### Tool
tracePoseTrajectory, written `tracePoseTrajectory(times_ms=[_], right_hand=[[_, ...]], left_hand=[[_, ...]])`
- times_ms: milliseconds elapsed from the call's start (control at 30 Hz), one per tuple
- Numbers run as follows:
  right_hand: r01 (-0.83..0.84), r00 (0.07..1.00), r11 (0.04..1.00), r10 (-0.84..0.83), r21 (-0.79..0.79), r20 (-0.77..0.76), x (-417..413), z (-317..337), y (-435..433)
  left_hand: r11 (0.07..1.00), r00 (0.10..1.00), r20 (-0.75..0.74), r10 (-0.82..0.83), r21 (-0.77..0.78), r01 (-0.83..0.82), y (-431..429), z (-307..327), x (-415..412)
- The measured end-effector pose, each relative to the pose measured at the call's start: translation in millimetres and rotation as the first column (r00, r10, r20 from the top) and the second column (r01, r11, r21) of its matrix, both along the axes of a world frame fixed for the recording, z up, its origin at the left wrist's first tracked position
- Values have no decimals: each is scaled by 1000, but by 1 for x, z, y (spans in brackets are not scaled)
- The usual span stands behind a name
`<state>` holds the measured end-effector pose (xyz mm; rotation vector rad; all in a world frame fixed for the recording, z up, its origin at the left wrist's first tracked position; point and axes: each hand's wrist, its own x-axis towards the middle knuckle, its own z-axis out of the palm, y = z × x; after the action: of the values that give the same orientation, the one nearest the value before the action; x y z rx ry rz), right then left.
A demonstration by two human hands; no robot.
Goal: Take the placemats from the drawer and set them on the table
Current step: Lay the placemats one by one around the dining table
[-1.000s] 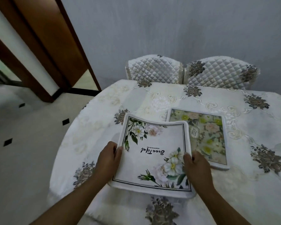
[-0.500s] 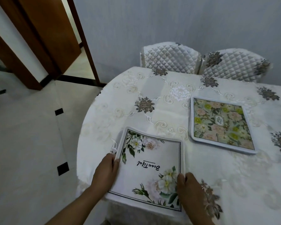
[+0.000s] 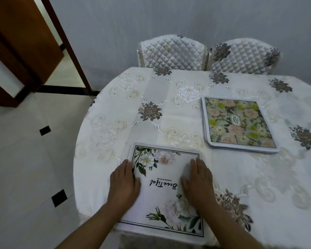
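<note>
The white placemat (image 3: pixel 166 187) with pale roses lies flat at the near edge of the round table (image 3: pixel 169 112), its nearest border hanging slightly past the rim. The left hand (image 3: pixel 124 184) and right hand (image 3: pixel 199 182) rest on it palms down, fingers spread, gripping nothing. A second, green floral placemat (image 3: pixel 239 123) sits well apart, toward two quilted chairs (image 3: pixel 172 53). Two mats look placed; whether more wait in the drawer I cannot tell.

Two bare arms come in from 6 o'clock. The left hand (image 3: pixel 124 184) and right hand (image 3: pixel 198 182) wear no rings, gloves or watch. No sleeves show on the forearms
</note>
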<state>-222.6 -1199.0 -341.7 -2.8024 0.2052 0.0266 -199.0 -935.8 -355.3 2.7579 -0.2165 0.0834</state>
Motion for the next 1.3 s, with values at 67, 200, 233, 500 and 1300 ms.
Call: tracePoseTrajectory(times_ms=[67, 200, 233, 500, 1300], right_hand=[[-129, 991, 991, 128, -17, -49, 28, -8, 8], [-236, 971, 970, 233, -58, -60, 56, -22, 11], [-238, 971, 969, 236, -61, -44, 56, -25, 6], [-38, 995, 997, 31, -73, -89, 26, -30, -53], [-234, 959, 971, 224, -42, -172, -112, -15, -5]], left_hand=[[995, 995, -21, -102, 1, 102, -17, -2, 27], [979, 981, -85, -174, 93, 182, -32, -12, 67], [975, 980, -74, -184, 110, 191, -29, -16, 71], [967, 969, -90, -231, 90, 239, -3, -16, 66], [971, 965, -147, -216, 70, 228, 45, -2, -70]])
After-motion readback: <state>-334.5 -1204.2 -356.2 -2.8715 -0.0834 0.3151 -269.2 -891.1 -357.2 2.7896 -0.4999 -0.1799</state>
